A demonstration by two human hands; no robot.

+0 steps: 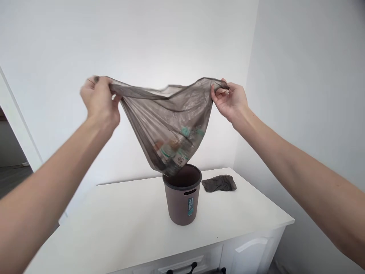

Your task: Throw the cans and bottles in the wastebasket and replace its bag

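Observation:
A thin, see-through dark garbage bag (171,114) hangs stretched between my hands, with its mouth spread wide. My left hand (99,97) grips the rim at the left, and my right hand (230,97) pinches it at the right. Inside the sagging bottom lie plastic bottles (182,154) with green caps and labels, plus some orange-brown items I cannot make out. Just below, a brown trash bin (182,205) with a dark rim and a teal label stands upright. The bag's lowest part hangs at the bin's opening.
On the white cabinet top (128,220), right of the bin, lies a folded dark plastic bag (219,183). White walls meet in a corner behind. Drawer fronts with black handles (194,265) show below the cabinet's front edge.

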